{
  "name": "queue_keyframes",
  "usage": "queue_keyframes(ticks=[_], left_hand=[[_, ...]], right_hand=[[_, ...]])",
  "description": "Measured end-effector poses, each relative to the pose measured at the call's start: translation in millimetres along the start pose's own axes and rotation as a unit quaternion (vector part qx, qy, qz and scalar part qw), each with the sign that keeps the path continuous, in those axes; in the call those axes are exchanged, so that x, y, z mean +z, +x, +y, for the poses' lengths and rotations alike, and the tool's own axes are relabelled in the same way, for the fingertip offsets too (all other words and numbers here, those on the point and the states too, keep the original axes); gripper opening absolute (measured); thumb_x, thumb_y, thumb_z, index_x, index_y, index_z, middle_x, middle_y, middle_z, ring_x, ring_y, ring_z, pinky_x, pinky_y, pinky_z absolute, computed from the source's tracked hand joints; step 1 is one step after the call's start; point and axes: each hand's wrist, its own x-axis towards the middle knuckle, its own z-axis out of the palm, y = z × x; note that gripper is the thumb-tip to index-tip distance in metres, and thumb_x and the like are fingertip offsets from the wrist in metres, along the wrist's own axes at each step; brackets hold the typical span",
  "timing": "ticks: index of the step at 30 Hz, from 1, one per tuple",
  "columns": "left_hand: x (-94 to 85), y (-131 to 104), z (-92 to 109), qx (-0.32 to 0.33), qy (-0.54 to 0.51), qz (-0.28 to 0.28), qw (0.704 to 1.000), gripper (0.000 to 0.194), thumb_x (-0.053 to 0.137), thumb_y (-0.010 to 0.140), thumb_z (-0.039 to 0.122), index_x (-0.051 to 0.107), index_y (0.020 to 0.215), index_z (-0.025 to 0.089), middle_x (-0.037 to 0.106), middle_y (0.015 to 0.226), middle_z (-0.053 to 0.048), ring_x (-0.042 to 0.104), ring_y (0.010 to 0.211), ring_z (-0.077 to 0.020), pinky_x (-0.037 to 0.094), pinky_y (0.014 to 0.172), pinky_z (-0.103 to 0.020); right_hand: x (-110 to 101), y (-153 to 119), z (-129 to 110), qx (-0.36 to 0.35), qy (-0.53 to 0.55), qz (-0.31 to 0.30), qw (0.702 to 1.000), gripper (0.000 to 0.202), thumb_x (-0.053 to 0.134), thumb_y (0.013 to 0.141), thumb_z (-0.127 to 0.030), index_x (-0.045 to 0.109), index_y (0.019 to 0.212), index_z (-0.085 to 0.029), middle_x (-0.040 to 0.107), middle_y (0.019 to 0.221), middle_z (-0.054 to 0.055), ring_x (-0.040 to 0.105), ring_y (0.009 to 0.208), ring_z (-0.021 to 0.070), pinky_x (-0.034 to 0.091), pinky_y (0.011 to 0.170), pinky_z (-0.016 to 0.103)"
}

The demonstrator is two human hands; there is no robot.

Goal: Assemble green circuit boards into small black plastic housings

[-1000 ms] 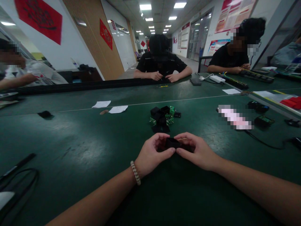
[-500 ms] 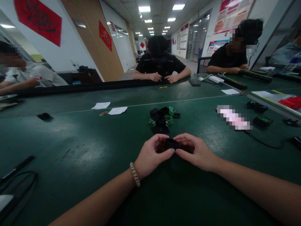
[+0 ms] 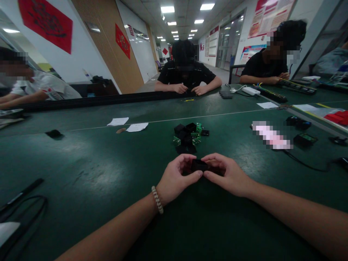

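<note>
A small black box-like part (image 3: 199,165) is held between both hands, low over the green table (image 3: 108,203). My left hand (image 3: 179,177) grips its left side, thumb at the front and fingers curled behind; a beaded bracelet (image 3: 157,200) circles that wrist. On the right side, my right hand (image 3: 227,175) holds the same part, with its thumb tip near the left one. Just beyond the hands lies a pile of black parts (image 3: 185,136) with green circuit boards (image 3: 196,138) among them.
White papers (image 3: 137,127) lie left of the pile. To the right are a blurred pink phone-like object (image 3: 272,136), a cable (image 3: 307,165) and black devices (image 3: 305,139). A black cable (image 3: 40,206) lies at left. Several people (image 3: 187,74) sit around the table.
The view has shifted very slightly. Both hands still hold the black part in nearly the same pose.
</note>
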Motion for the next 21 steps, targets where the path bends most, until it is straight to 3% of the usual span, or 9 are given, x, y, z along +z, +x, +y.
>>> queue_keyframes(ticks=[21], left_hand=[[0.1, 0.3, -0.7, -0.002, -0.003, 0.003, 1.000, 0.044, 0.078, 0.075, 0.026, 0.059, 0.114, 0.019, 0.069, 0.103, -0.006, 0.066, 0.094, -0.0217, 0.053, 0.084, -0.039]], right_hand=[[-0.1, -0.5, -3.8, 0.005, -0.018, -0.006, 1.000, 0.032, 0.067, 0.087, -0.021, 0.057, 0.118, -0.021, 0.073, 0.095, 0.003, 0.069, 0.085, 0.0175, 0.056, 0.077, 0.034]])
